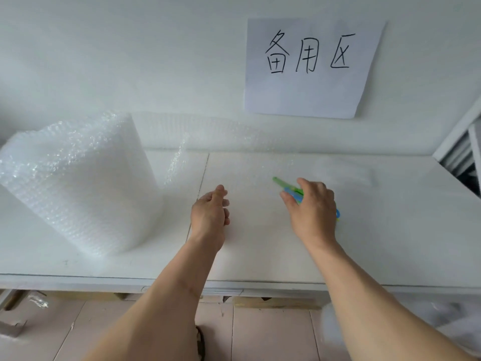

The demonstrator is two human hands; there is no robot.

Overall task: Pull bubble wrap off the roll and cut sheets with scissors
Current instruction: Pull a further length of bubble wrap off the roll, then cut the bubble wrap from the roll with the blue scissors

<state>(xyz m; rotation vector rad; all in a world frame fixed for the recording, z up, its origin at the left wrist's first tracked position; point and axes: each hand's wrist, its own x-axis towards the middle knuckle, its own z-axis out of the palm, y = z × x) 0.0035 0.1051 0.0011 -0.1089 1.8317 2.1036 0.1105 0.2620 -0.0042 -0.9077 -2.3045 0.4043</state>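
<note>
Now right hand (311,207) grips scissors (286,187); left hand (210,212) loosely curled, holding nothing.

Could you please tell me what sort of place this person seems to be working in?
Probably a packing or storeroom workbench: a big bubble wrap roll stands on a white table, scissors are under the right hand, and a handwritten paper sign hangs on the wall.

Packing/storage rm: bubble wrap roll (78,183) on worktable (390,230), handwritten wall sign (312,69).

White wall (156,48), pink floor tiles (270,334)
</note>
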